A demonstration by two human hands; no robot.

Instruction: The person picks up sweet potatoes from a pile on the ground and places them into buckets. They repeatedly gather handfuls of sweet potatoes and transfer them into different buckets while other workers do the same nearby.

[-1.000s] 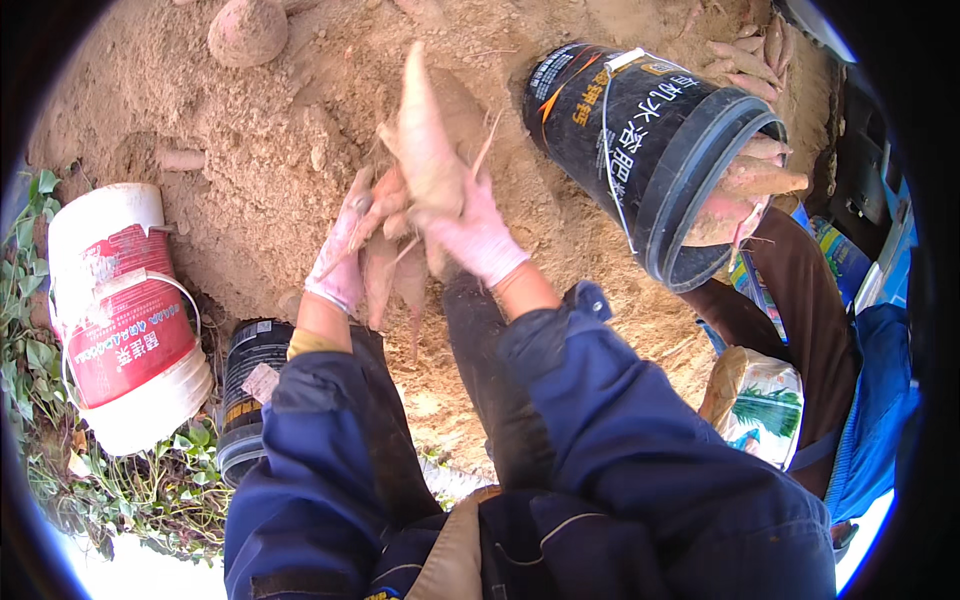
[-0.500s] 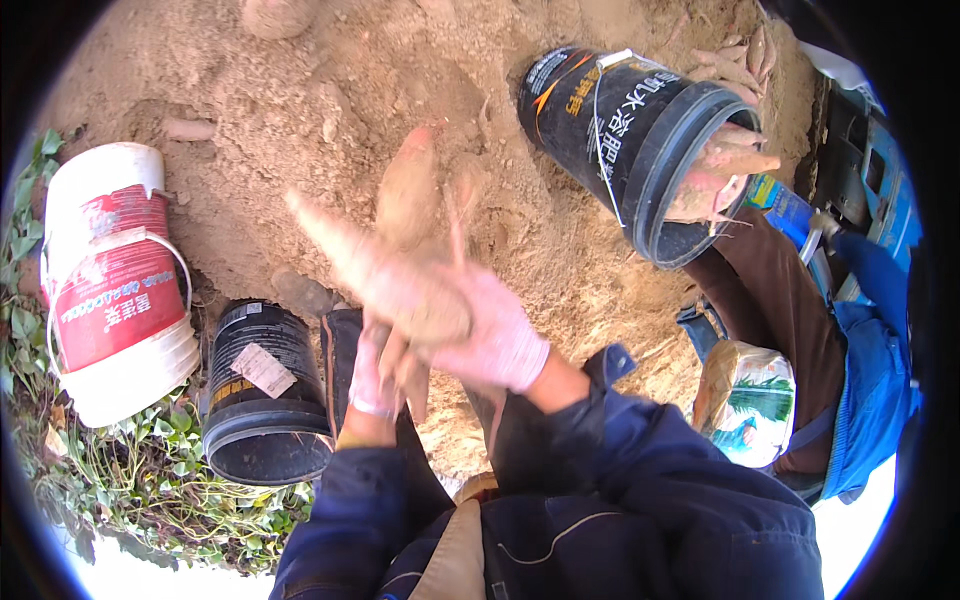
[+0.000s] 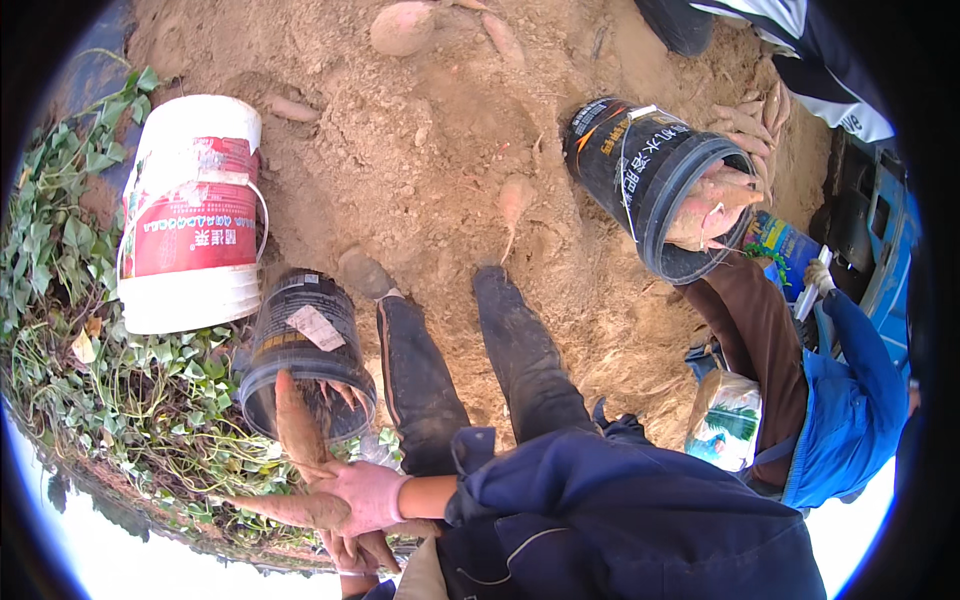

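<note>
My right hand [image 3: 368, 494], in a pale pink glove, grips sweet potatoes at the lower left. One long sweet potato [image 3: 299, 420] points up across the mouth of a tilted black bucket [image 3: 305, 345]. Another tapering sweet potato [image 3: 290, 510] sticks out to the left. Below, my left hand [image 3: 348, 562] is largely hidden, its fingers curled around more sweet potatoes [image 3: 378, 548]. Thin roots or small sweet potatoes show inside the bucket. A single sweet potato [image 3: 515, 203] with a long root tail lies on the soil beyond my feet.
A white-and-red bucket [image 3: 192, 215] stands left, among green vines [image 3: 95, 400]. At right, a black bucket [image 3: 650, 180] lies tipped, holding sweet potatoes, near a heap of them [image 3: 750, 125]. A co-worker in a blue jacket [image 3: 840, 400] is close on the right; another person's leg [image 3: 680, 22] shows at the top.
Both hands have swung from above the soil in the middle to the lower left by the black bucket, carrying sweet potatoes. The view has shifted left, and another person appears at top right.
</note>
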